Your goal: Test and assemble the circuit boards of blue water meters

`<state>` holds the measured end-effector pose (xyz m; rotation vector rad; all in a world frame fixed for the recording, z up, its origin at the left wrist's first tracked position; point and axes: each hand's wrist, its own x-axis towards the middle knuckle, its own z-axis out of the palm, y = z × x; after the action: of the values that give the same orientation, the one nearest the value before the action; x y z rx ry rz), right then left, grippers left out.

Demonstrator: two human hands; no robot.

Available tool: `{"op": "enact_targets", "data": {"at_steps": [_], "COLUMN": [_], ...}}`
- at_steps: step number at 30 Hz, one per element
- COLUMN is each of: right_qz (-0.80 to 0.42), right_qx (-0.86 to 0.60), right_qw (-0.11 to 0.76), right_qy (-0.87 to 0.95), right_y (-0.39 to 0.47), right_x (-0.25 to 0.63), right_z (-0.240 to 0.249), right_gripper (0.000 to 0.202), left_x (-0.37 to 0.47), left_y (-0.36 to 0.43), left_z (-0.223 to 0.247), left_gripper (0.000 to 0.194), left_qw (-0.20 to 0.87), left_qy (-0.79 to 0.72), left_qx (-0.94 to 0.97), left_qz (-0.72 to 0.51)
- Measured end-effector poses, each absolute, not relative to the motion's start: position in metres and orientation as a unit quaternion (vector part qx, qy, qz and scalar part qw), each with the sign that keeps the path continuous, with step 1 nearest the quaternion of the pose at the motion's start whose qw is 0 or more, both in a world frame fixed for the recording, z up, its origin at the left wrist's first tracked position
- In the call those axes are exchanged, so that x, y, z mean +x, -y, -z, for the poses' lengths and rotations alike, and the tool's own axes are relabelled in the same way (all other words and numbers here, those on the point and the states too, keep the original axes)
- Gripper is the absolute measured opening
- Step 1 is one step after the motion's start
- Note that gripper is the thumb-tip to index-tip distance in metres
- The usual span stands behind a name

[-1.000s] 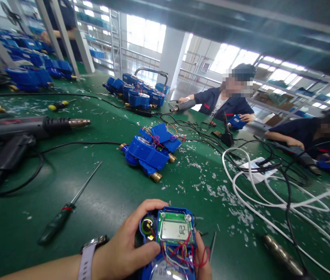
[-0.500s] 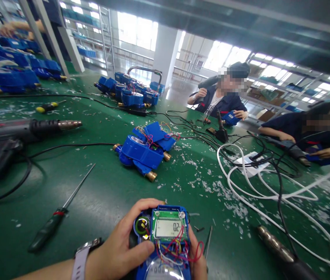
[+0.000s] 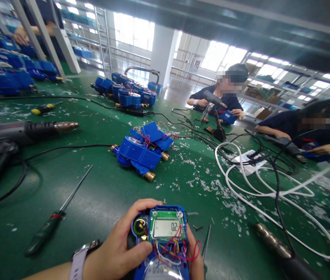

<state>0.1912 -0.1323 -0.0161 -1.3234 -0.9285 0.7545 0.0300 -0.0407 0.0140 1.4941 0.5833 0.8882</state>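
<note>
A blue water meter (image 3: 169, 217) with its cover off is held low in the middle of the view, display facing up. Its lit LCD reads about 0.2 above a green circuit board, and loose red, white and yellow wires spill over the lower half. My left hand (image 3: 124, 241) grips its left side, thumb on the front edge. Around the right side wraps my right hand (image 3: 194, 252), mostly hidden by the meter. Beyond them more blue meters (image 3: 141, 153) rest on the green table with wires showing. A long screwdriver (image 3: 56, 216) lies to the left.
Heat guns lie at the left (image 3: 25, 134) and lower right (image 3: 275, 245). White cable (image 3: 226, 182) and black cords loop on the right over a power strip (image 3: 249, 161). Clear plastic scraps litter the table (image 3: 100, 198). Co-workers sit across, one using a heat gun (image 3: 214, 99).
The co-worker opposite has lowered a heat gun toward a blue meter. My view has shifted slightly; both my hands keep their hold on the water meter.
</note>
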Motion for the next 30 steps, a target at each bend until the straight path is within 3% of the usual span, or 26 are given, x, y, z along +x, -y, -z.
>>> {"op": "enact_targets", "data": {"at_steps": [7,14,23,30], "right_qz": [-0.339,-0.323,-0.359,-0.343], "right_qx": [-0.563,-0.573,-0.557,-0.586], "right_qw": [0.64,0.635,0.656,0.625], "right_qy": [0.398,0.406,0.362,0.384], "right_y": [0.13,0.129,0.129,0.127], "right_x": [0.206,0.209,0.215,0.218], "right_z": [0.051,0.06,0.068,0.068], "right_gripper": [0.072,0.046,0.04,0.038], "left_x": [0.031,0.03,0.03,0.031], "left_y": [0.04,0.04,0.042,0.04], "left_z": [-0.015,-0.014,-0.014,-0.014], "left_gripper": [0.053,0.053,0.055,0.055], "left_qw": [0.608,0.604,0.615,0.624], "left_qy": [-0.251,-0.253,-0.249,-0.242], "left_qx": [0.651,0.653,0.644,0.64], "left_qz": [-0.379,-0.381,-0.381,-0.377]}}
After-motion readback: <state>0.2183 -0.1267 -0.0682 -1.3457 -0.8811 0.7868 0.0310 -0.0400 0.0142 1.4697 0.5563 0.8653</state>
